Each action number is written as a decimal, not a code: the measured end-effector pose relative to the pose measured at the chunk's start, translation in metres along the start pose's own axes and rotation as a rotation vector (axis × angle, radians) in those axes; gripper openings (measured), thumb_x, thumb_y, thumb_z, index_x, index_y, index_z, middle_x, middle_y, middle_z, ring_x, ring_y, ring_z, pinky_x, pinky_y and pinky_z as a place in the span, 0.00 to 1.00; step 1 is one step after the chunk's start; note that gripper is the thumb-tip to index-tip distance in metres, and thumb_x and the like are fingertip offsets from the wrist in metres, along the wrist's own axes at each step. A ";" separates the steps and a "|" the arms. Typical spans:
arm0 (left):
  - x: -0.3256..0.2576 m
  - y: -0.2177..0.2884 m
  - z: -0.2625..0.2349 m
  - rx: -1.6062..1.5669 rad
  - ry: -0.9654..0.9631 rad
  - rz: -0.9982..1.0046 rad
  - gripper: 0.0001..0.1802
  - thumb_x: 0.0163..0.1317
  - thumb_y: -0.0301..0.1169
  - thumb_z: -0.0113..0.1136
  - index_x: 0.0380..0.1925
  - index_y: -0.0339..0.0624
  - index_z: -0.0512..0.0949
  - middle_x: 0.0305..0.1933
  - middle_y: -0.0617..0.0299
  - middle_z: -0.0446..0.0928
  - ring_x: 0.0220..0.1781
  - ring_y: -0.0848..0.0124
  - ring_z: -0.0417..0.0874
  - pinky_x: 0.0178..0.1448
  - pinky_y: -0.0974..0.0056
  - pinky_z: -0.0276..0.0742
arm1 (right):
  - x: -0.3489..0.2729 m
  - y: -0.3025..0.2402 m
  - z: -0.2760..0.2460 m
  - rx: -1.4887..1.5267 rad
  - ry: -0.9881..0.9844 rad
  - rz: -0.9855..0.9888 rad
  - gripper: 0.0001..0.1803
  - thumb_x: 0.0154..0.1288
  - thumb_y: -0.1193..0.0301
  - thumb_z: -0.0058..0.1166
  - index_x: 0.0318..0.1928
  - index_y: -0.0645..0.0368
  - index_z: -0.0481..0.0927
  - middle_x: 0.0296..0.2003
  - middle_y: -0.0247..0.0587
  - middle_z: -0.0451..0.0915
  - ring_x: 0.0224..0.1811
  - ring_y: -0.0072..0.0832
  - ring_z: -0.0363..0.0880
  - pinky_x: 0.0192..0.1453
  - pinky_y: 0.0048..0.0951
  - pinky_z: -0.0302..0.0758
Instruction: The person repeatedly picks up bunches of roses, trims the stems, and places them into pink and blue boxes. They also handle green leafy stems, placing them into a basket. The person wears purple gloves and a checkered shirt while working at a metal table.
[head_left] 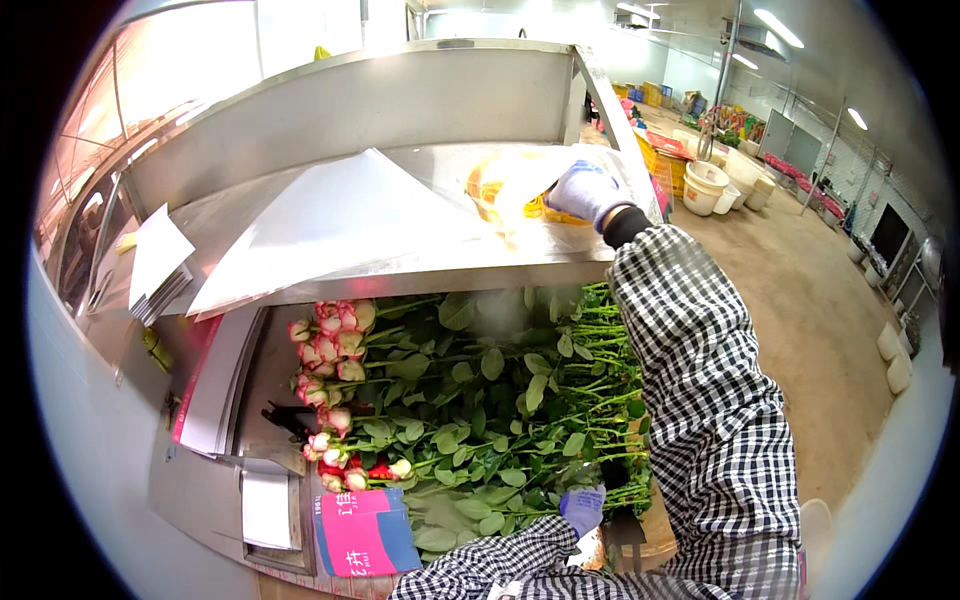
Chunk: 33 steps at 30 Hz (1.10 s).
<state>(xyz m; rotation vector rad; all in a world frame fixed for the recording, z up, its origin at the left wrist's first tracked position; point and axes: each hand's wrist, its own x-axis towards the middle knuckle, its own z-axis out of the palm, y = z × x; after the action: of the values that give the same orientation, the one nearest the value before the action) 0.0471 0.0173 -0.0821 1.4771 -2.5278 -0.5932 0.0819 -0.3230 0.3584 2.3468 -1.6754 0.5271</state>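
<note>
- While pale lettering [357, 563] marks the pink-and-blue card [375, 530], your roses [335, 345] lie beyond it, stems [610, 375] pointing right.
- Your left hand [583, 508] is by the nearest stems; whether its fingers grip, I cannot tell.
- Your right hand [588, 193] is at yellow strands [487, 192] on the shelf [450, 283]; grasp unclear.

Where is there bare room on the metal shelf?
The metal shelf is bare between the card stack and white sheets, and behind the sheets along the back panel. Its right end is crowded with yellow strands and the right hand; below, leafy roses pack the space.
</note>
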 end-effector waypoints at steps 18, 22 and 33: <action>-0.134 0.039 -0.255 -0.212 0.224 0.135 0.27 0.41 0.36 0.73 0.43 0.40 0.75 0.37 0.51 0.79 0.40 0.55 0.82 0.45 0.58 0.78 | -0.359 0.068 -0.099 1.409 -0.696 -0.122 0.28 0.65 0.75 0.47 0.66 0.58 0.66 0.62 0.42 0.73 0.25 0.15 0.77 0.26 0.16 0.73; -0.165 0.054 -0.278 -0.266 0.122 0.122 0.26 0.43 0.35 0.71 0.44 0.41 0.76 0.37 0.53 0.79 0.41 0.54 0.82 0.45 0.56 0.77 | -0.398 0.070 -0.077 1.126 -0.686 -0.588 0.38 0.58 0.80 0.54 0.71 0.54 0.60 0.64 0.43 0.68 0.46 0.28 0.79 0.44 0.27 0.79; -0.174 0.059 -0.266 -0.361 0.145 0.104 0.27 0.40 0.32 0.72 0.44 0.40 0.76 0.38 0.53 0.78 0.41 0.53 0.81 0.46 0.58 0.76 | -0.404 0.046 0.028 1.090 -0.386 -0.636 0.22 0.64 0.68 0.55 0.58 0.52 0.70 0.49 0.41 0.77 0.40 0.35 0.81 0.47 0.33 0.77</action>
<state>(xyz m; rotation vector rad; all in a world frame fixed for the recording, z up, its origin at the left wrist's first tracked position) 0.1740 0.1247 0.1951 1.2068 -2.2253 -0.8390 -0.0734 0.0018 0.1675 3.7004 -0.5959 1.0699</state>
